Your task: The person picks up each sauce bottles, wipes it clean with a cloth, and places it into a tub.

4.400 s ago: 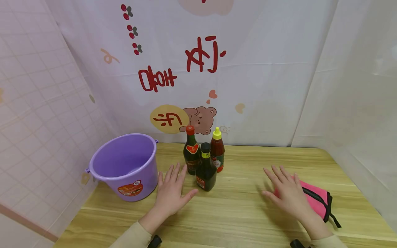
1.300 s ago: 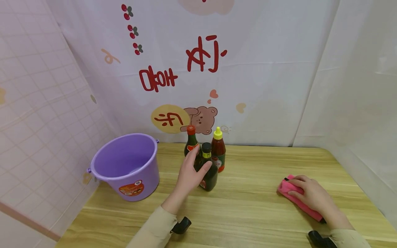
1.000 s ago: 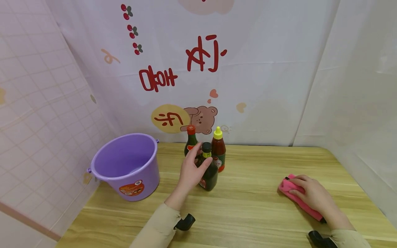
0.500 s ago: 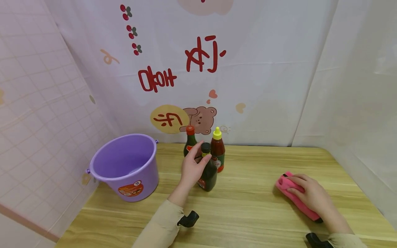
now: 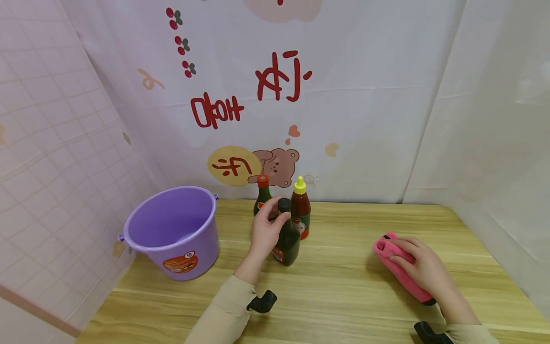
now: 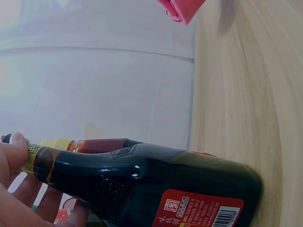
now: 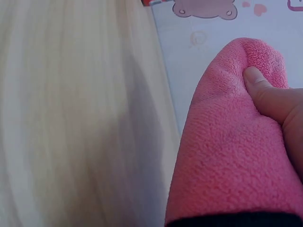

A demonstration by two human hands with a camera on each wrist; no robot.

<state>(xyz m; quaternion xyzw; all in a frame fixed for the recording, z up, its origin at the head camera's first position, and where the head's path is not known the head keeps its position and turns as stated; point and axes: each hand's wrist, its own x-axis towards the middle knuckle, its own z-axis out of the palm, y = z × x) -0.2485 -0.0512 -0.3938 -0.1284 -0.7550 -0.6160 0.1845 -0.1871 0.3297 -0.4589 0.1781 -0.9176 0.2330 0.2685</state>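
Note:
My left hand (image 5: 264, 234) pinches the neck of a dark sauce bottle (image 5: 290, 243) with a black cap. The bottle stands upright on the table; its red label (image 6: 199, 210) shows in the left wrist view. Just behind it are a green bottle with a red cap (image 5: 263, 181), partly hidden by my hand, and a red sauce squeeze bottle (image 5: 302, 208) with a yellow tip. Over on the right, my right hand (image 5: 429, 270) grips a folded pink fleecy cloth (image 5: 399, 272) with black edging, thumb pressed into it in the right wrist view. The cloth is slightly above the table.
A purple bucket (image 5: 210, 239) stands at the left of the wooden table (image 5: 335, 296). A white printed sheet (image 5: 365, 143) hangs along the table's back edge, and more sheeting flanks both sides.
From resting flat, my left hand has moved to the dark bottle and closed on its neck. My right hand has gripped and folded the pink cloth, lifting it slightly and shifting it left.

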